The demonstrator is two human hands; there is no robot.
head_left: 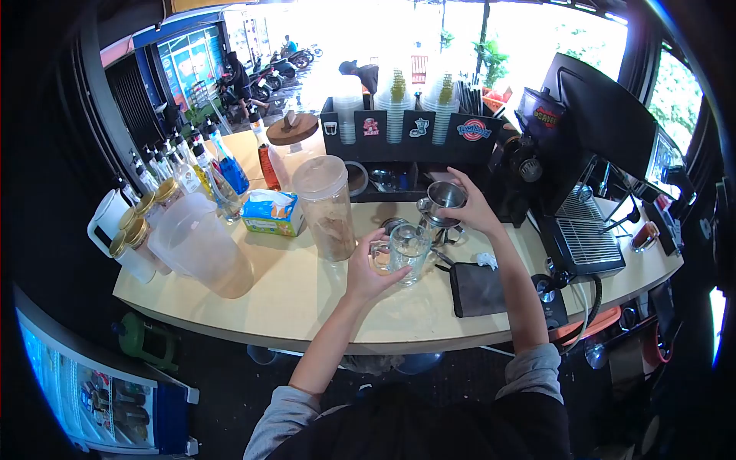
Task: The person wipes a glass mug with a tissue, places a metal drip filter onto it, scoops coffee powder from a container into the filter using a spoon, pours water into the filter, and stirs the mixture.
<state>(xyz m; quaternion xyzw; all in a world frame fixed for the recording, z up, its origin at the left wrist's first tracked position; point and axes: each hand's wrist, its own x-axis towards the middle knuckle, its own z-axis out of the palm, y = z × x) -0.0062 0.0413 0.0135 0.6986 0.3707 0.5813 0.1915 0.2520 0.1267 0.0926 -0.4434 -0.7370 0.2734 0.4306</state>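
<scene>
My left hand (368, 270) is wrapped round a clear glass mug (410, 251) with a handle, which stands upright at the front of the wooden counter. In my right hand (477, 213) is a small metal cup (447, 196), gripped by its rim and side and held just behind and to the right of the mug. Below the metal cup, more shiny metalware (440, 232) shows in part; its kind is hard to make out. A dark folded cloth (477, 290) lies to the right of the mug.
Left of the mug stand a tall lidded plastic canister (323, 211), a tissue box (272, 214) and a large translucent pitcher (201, 245). Syrup bottles (230, 165) line the left side. A black cup holder (406, 134) is at the back, an espresso machine (586, 230) at right.
</scene>
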